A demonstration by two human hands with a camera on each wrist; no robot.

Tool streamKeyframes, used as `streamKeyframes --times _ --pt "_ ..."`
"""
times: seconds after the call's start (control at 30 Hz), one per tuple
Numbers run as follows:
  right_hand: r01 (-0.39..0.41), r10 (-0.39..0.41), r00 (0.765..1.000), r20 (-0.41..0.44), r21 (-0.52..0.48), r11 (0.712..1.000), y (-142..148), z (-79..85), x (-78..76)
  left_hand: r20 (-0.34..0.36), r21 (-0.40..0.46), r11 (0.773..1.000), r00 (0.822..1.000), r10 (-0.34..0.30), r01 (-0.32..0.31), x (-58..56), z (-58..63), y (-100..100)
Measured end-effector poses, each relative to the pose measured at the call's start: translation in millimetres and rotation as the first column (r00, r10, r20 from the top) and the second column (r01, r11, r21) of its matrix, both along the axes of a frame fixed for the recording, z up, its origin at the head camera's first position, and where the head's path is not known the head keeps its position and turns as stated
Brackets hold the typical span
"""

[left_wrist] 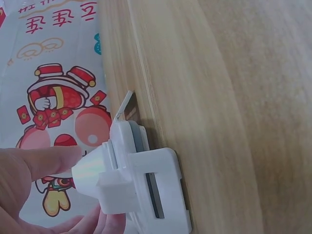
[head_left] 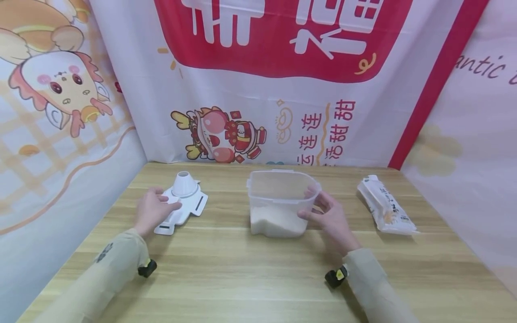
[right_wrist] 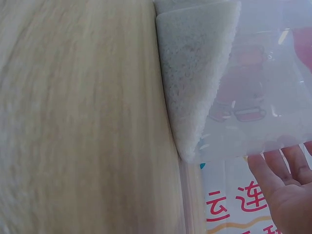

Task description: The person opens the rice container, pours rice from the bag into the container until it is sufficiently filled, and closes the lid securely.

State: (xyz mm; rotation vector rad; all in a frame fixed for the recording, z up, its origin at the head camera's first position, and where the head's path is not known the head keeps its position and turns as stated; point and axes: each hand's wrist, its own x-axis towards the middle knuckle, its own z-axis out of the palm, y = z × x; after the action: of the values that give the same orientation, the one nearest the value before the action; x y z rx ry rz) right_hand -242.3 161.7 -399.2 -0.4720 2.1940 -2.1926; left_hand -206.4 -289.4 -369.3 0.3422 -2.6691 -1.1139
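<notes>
A clear plastic container [head_left: 278, 197] stands on the table, partly filled with white rice [right_wrist: 195, 63]. My right hand [head_left: 329, 220] grips its right side, thumb on the near wall and fingers toward the far one. In the right wrist view the fingertips [right_wrist: 273, 163] touch the wall; the thumb is out of that view. A white lid [head_left: 187, 206] with a cone-shaped spout [head_left: 184, 185] lies at the left, spout up. My left hand [head_left: 153, 211] has thumb and fingers around a raised part of the lid's left side. In the left wrist view the hand partly hides it.
On the right lies a white printed packet [head_left: 387, 208], slanting toward the near right. The wooden table [head_left: 242, 278] ends at a printed cloth backdrop [head_left: 282, 94], with cloth walls on both sides. A black wrist camera [head_left: 147, 268] is strapped at each cuff.
</notes>
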Motion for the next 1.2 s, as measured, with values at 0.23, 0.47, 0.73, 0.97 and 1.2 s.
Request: streamKeyframes --times 0.23,0.47,0.73,0.97,1.2 --pt "0.001 -0.001 1.000 0.016 0.007 1.000 -1 0.2 -1.3 0.027 -0.034 0.999 1.000 0.007 -0.006 -2.3 -1.9 -2" --pt "-0.003 0.003 1.000 -0.006 0.022 1.000 2 -0.3 -1.8 0.045 -0.024 1.000 0.999 0.005 -0.004 -6.4 -9.1 -7" --pt "-0.001 0.001 1.000 -0.009 0.026 1.000 2 -0.8 -1.4 0.036 0.003 1.000 0.999 0.005 -0.005 -5.4 -10.5 -10" --pt "0.003 -0.003 1.000 -0.001 0.015 1.000 1 -1.0 -1.1 0.020 0.023 0.999 0.999 0.042 -0.042 -5.7 -13.0 -13" --pt "0.002 -0.002 1.000 -0.009 0.022 1.000 1 -0.9 -0.6 -0.001 0.074 0.994 0.996 0.084 -0.084 -5.2 -10.3 -17"
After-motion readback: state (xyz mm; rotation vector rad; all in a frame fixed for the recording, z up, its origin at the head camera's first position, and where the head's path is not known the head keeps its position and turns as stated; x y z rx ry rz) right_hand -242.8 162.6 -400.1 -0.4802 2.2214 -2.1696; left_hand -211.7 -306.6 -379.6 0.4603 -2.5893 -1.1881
